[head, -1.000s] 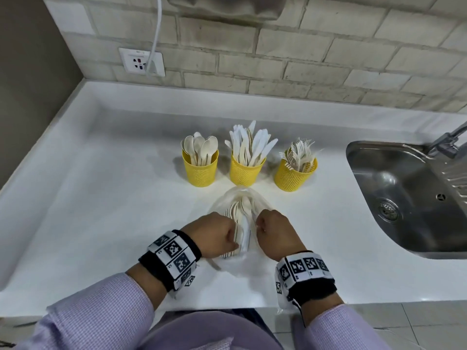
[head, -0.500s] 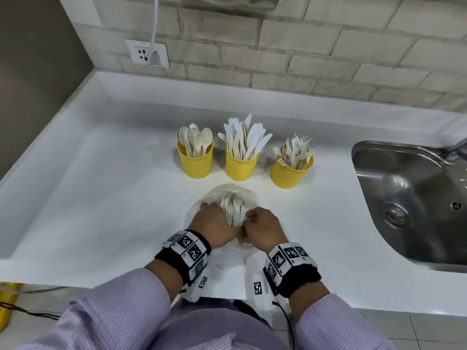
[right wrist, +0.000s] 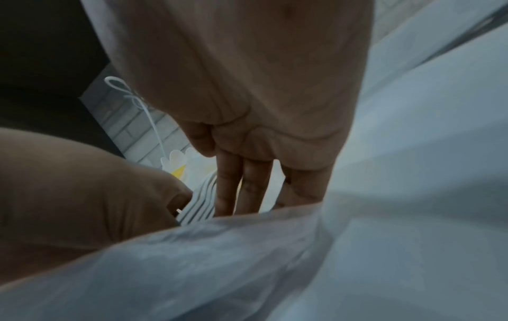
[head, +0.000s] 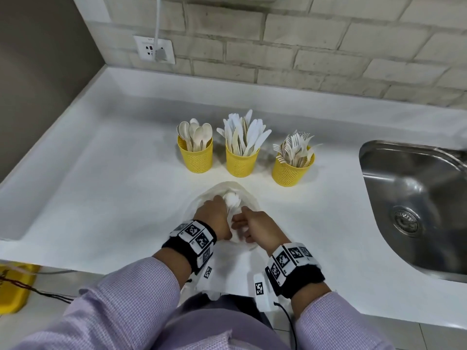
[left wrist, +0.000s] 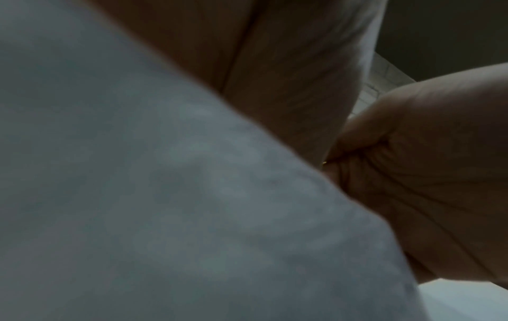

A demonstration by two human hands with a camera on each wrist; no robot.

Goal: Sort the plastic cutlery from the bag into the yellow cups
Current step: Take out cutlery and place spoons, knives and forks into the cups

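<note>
Three yellow cups stand in a row: spoons (head: 194, 157), knives (head: 242, 160) and forks (head: 293, 170). In front of them lies the clear plastic bag (head: 249, 198) with a bundle of white cutlery (head: 232, 201) rising from its middle. My left hand (head: 212, 218) grips the bundle low down, fingers curled round the handles (right wrist: 196, 206). My right hand (head: 255, 227) is beside it, its fingers (right wrist: 250, 184) straight and reaching into the bag mouth against the handles. The bag's film (right wrist: 247, 260) fills the foreground in the right wrist view. The left wrist view is dark and blurred.
A steel sink (head: 414, 198) is set into the white counter (head: 101, 185) on the right. Behind the cups is a brick wall with a socket (head: 154, 49) and a white cable. The counter's front edge lies just under my wrists.
Both hands were fists at the bag's sides. Now they have closed in on the bundle: the left grips it, the right's fingers have straightened, and the cutlery heads stand higher.
</note>
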